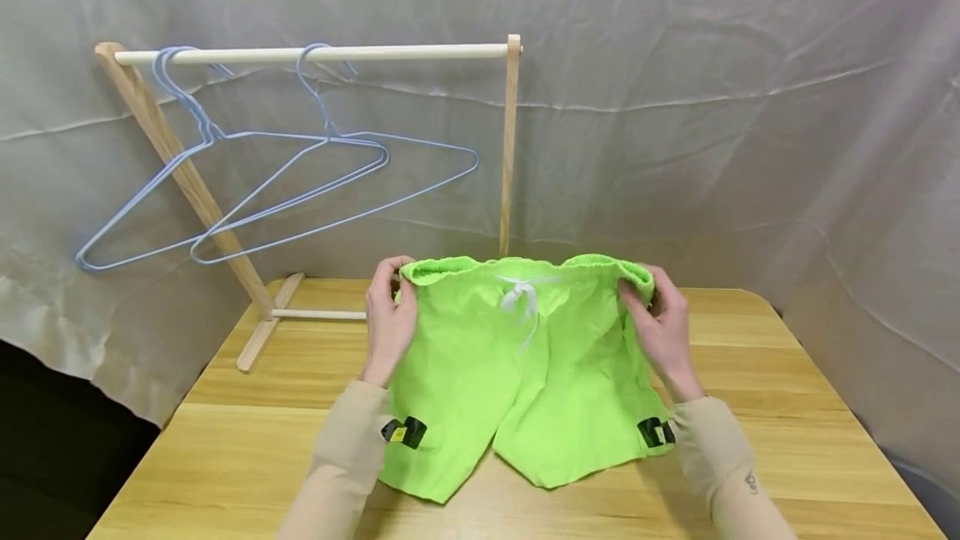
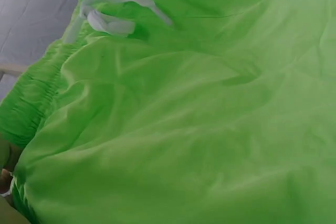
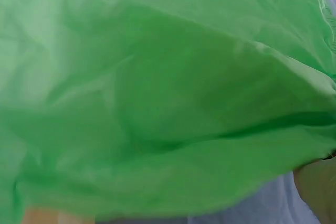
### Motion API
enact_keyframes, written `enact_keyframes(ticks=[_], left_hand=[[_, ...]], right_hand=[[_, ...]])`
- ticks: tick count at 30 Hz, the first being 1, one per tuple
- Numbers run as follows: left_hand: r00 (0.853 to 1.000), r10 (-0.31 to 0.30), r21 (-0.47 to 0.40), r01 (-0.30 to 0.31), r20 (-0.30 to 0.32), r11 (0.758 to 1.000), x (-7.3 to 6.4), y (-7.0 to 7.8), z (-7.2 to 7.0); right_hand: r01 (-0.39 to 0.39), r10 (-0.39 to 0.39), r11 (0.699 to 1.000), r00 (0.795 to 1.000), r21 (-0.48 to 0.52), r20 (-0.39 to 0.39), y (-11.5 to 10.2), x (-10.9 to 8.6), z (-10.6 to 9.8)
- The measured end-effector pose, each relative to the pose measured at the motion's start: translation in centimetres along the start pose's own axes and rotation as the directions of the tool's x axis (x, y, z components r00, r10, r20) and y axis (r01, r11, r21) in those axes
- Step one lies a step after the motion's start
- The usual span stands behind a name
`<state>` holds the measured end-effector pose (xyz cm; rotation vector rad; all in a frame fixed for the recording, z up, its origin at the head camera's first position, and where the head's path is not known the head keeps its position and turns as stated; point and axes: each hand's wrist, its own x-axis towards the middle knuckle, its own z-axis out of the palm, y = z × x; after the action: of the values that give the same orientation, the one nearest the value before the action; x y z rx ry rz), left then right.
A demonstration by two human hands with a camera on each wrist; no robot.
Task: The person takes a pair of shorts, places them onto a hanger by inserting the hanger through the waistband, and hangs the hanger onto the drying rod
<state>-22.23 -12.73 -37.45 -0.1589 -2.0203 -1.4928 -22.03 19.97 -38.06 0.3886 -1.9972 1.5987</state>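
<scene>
A pair of bright green shorts [image 1: 457, 357] is held up by the waistband, legs hanging down over the table. My left hand [image 1: 390, 319] grips the left end of the elastic waistband, thumb on the near side. At the opposite end, my right hand [image 1: 663, 327] pinches the waistband with its thumb on the front. A white drawstring [image 1: 519, 294] is tied in a bow at the middle. Green cloth [image 2: 178, 108] fills most of the left wrist view, and its gathered waistband [image 2: 39, 87] runs along the left. Creased cloth [image 3: 157, 93] covers most of the right wrist view.
Behind and to the left stands a wooden rack [image 1: 508, 148] with a white rail [image 1: 420, 52]. Several blue wire hangers [image 1: 337, 223] hang from it. The wood-grain table [image 1: 757, 373] lies beneath, with grey cloth walls [image 1: 675, 148] behind and at the sides.
</scene>
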Motion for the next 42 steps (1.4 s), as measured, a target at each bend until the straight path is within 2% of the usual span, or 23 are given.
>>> enact_keyframes(ticks=[2, 4, 6, 7, 9, 10, 13, 16, 18, 20, 23, 27, 34, 38, 40, 42], left_hand=[[1.000, 0.017, 0.053, -0.018, 0.012, 0.998, -0.8, -0.7, 0.0], [0.998, -0.006, 0.119, -0.002, 0.066, 0.993, -1.9, -1.8, 0.0], [0.984, -0.074, 0.190, 0.042, 0.160, 0.981, -3.1, -3.1, 0.1], [0.971, -0.114, 0.226, 0.065, 0.210, 0.972, -3.7, -3.7, 0.2], [0.934, -0.183, 0.302, 0.087, 0.307, 0.949, -4.7, -4.6, 0.2], [0.911, -0.214, 0.332, 0.091, 0.353, 0.939, -5.2, -5.0, 0.3], [0.840, -0.266, 0.405, 0.061, 0.473, 0.912, -6.1, -5.7, 0.1], [0.776, -0.294, 0.401, 0.058, 0.558, 0.914, -6.8, -5.9, -0.2], [0.751, -0.296, 0.379, 0.066, 0.591, 0.923, -6.9, -6.0, -0.4], [0.742, -0.293, 0.353, 0.081, 0.603, 0.932, -7.0, -6.2, -0.5], [0.746, -0.273, 0.325, 0.080, 0.608, 0.942, -6.9, -6.4, -0.6], [0.743, -0.264, 0.314, 0.076, 0.615, 0.946, -6.7, -6.4, -0.7], [0.715, -0.312, 0.328, 0.121, 0.626, 0.937, -6.6, -6.4, -1.0], [0.707, -0.324, 0.331, 0.134, 0.628, 0.934, -6.6, -6.2, -0.9], [0.706, -0.329, 0.330, 0.141, 0.627, 0.933, -6.6, -6.1, -0.9], [0.694, -0.341, 0.323, 0.164, 0.634, 0.932, -6.6, -6.1, -0.8]], right_hand=[[0.011, -0.008, 0.999, 0.998, -0.052, 0.062, 0.7, -1.1, -0.2], [0.001, 0.018, 0.991, 0.990, -0.133, 0.138, 2.0, -2.4, -0.4], [-0.029, 0.083, 0.971, 0.972, -0.236, 0.222, 3.5, -3.7, -0.5], [-0.045, 0.123, 0.958, 0.956, -0.282, 0.265, 4.2, -4.3, -0.5], [-0.083, 0.215, 0.930, 0.914, -0.359, 0.346, 5.2, -5.3, -0.5], [-0.102, 0.255, 0.919, 0.891, -0.381, 0.376, 5.5, -5.7, -0.5], [-0.128, 0.318, 0.904, 0.838, -0.408, 0.443, 6.1, -6.3, -0.4], [-0.167, 0.354, 0.905, 0.804, -0.391, 0.477, 6.1, -6.4, -0.4], [-0.209, 0.383, 0.905, 0.776, -0.370, 0.500, 6.1, -6.3, -0.5], [-0.258, 0.407, 0.905, 0.756, -0.338, 0.512, 6.0, -6.3, -0.6], [-0.302, 0.423, 0.904, 0.737, -0.303, 0.527, 5.8, -6.2, -0.8], [-0.307, 0.424, 0.905, 0.721, -0.295, 0.548, 5.6, -6.1, -0.9], [-0.325, 0.442, 0.897, 0.693, -0.300, 0.570, 5.8, -6.0, -0.8], [-0.328, 0.449, 0.893, 0.695, -0.308, 0.562, 5.9, -6.0, -0.8], [-0.309, 0.441, 0.896, 0.702, -0.319, 0.559, 6.0, -6.1, -0.8], [-0.288, 0.432, 0.899, 0.713, -0.330, 0.553, 6.0, -6.2, -0.8]])
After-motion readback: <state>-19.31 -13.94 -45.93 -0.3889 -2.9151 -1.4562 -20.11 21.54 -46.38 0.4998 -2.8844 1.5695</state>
